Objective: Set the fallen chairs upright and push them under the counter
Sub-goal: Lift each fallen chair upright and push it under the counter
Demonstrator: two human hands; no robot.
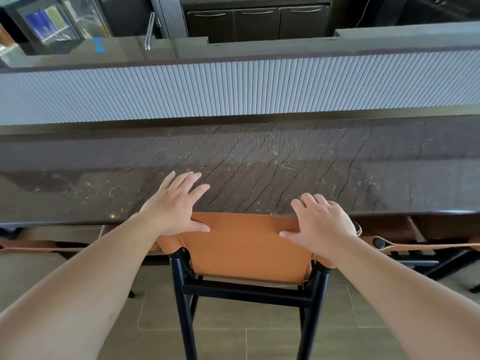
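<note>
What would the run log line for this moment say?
chair: upright at counter | left hand, right hand: open on backrest | phase: pushing in

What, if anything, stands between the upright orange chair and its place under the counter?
Nothing visible. The orange chair stands upright, its back at the counter edge, with the left hand and right hand on its top.

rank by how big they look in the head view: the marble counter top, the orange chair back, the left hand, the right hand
1. marble counter top, spanning the whole frame
2. orange chair back
3. left hand and right hand look about alike, so no ranking between them; both rest on the chair back's top edge.
</note>
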